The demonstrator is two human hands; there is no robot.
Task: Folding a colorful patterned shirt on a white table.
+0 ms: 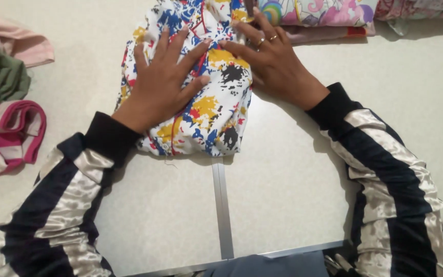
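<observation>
Clearly both hands lie flat and spread, clamped on nothing: the left hand (164, 82) presses the middle of a folded white cotton garment splashed with blue, yellow, red and black (216, 110), and the right hand (268, 60), rings on its fingers, rests on the garment's upper right edge. The bundle sits on the pale grey table (293, 184), just above its metal seam (221, 205). It looks soft, light and limp, likely to slump or unfold if lifted by one corner; a hold under the folded edges on both sides would seem safest. A pink-and-white striped cloth (6, 136), a green cloth (3, 72) and a pastel printed fabric pile (324, 13) lie well apart.
</observation>
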